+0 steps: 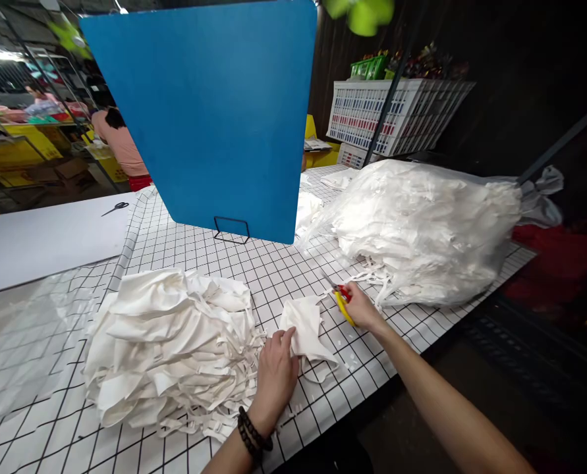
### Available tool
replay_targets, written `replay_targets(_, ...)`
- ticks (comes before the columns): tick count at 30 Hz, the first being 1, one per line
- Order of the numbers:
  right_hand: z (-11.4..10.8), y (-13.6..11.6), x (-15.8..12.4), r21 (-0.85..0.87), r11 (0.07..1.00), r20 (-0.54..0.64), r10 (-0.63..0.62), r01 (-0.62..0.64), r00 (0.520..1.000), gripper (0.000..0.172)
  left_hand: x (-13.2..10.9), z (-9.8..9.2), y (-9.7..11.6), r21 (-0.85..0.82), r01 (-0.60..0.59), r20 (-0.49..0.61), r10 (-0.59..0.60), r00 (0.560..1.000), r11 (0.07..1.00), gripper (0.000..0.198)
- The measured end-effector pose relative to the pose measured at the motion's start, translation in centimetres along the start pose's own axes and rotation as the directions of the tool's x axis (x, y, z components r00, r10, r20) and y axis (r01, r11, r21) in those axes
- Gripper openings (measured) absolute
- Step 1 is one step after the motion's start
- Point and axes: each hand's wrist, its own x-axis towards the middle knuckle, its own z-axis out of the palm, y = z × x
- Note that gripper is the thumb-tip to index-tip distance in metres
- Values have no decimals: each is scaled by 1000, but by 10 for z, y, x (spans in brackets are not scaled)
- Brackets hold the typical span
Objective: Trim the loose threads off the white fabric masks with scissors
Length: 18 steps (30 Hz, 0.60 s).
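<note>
A single white cloth piece (306,326) lies on the grid-patterned table (273,263). My left hand (275,375), with a dark bead bracelet at the wrist, rests fingers-down on the cloth's left edge and pins it flat. My right hand (360,308) is closed round small scissors (341,299) with red and yellow handles, their blades pointing up-left at the cloth's upper right corner. A heap of the same white cloth pieces (169,342) sits just left of my left hand.
A large clear bag stuffed with white cloth pieces (421,230) lies to the right. A blue divider board (209,112) stands behind on a wire foot. Other scissors (115,208) lie on a white sheet far left. White crates (396,115) stand behind; a person (120,141) is beyond the divider.
</note>
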Motion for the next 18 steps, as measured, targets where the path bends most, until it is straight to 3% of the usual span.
replay_targets(3,16,1,20,-23,998,38,-54,55,998,24,9,-3,-7,-71,21,36,-19,999,997,34)
replay_targets(7,20,-5,32,17,993,34,-120,119,992,24,21,-20,-15,-90,64,-46,-68,997,994,22)
replay_targets(10,11,-15,25,99,984,1,-151,151,988,25,25,-39,-3,-104,98,-180,-116,977,990,32)
replay_targets(12,5,-26,10,156,971,-21,-180,181,984,29,26,-45,14,-269,91,-143,-133,981,959,32)
replay_targets(14,3,-39,-12,192,958,-34,-209,212,977,33,28,-41,35,-571,168,100,-135,986,804,25)
replay_targets(16,7,-51,-39,183,954,-32,-236,238,971,32,29,-29,53,-780,359,352,-114,929,513,31)
replay_targets(18,14,-59,-67,86,958,-23,-271,272,962,28,29,-15,65,-850,475,454,-142,880,229,37)
